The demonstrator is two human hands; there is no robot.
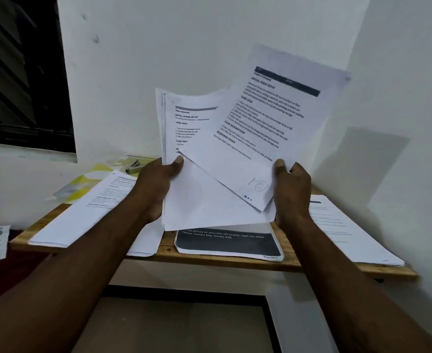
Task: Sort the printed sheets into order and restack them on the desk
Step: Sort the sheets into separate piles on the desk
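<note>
Left hand grips unsorted sheaf, held upright above wooden desk. Right hand pinches single sheet at lower corner, tilted away from sheaf, likely to read page mark. Sorted piles flat on desk: left pile, middle pile, right pile.

My sheets were white, black print, dark header bars. Desk was tan wood, folder yellow, one page had a black block.

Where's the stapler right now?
Head view: the stapler lies at the desk's back left, between the yellow folder and the left hand.
</note>
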